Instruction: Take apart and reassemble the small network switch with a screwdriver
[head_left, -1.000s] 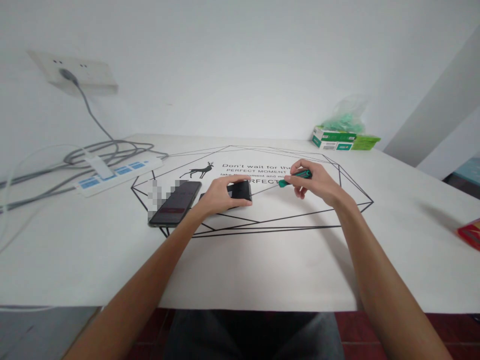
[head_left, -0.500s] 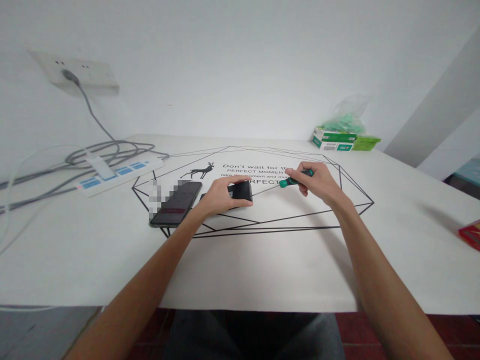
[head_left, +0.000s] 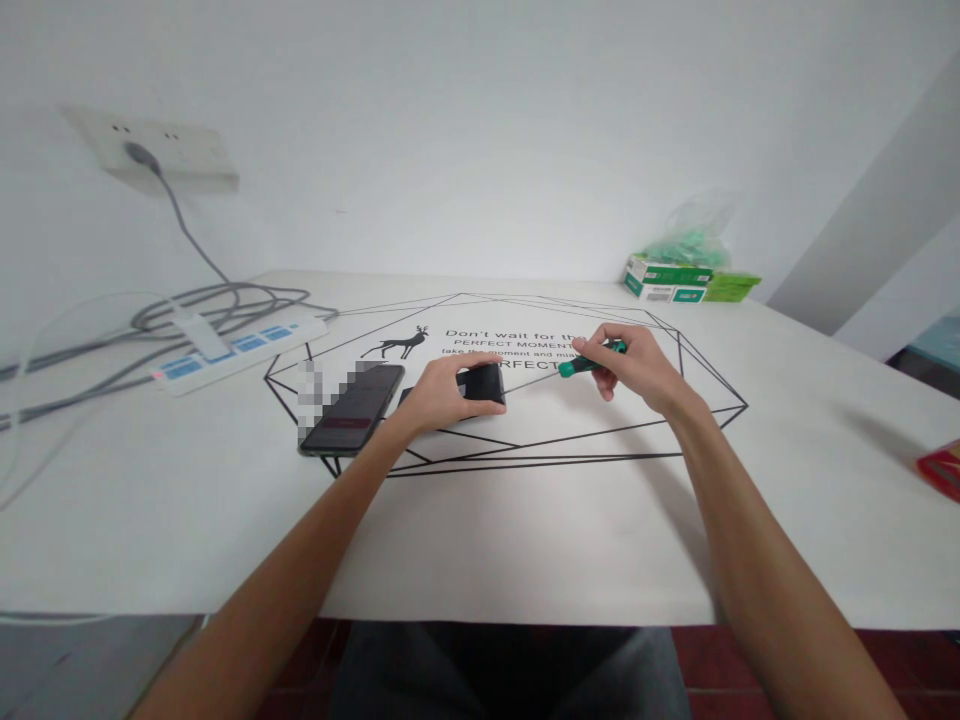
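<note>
My left hand (head_left: 441,393) grips a small black box-shaped device (head_left: 484,384) on the table, thumb on the near side and fingers on the far side. What exactly the device is cannot be made out. In my right hand (head_left: 630,362) is a screwdriver with a green and black handle (head_left: 592,358), pinched between thumb and fingers. Its thin shaft points left, and the tip meets the right end of the black device. A dark phone (head_left: 352,410) lies to the left of my left hand, with part of it pixelated.
A white power strip (head_left: 240,355) with blue sockets and coiled grey cables (head_left: 217,295) lies at the left, below a wall outlet (head_left: 161,145). Green and white boxes (head_left: 667,278) topped by a plastic bag stand at the back right. A red object (head_left: 941,468) sits at the right edge.
Almost nothing differs. My right fingers have shifted slightly on the screwdriver handle, while its tip stays at the black device and my left hand keeps its hold.
</note>
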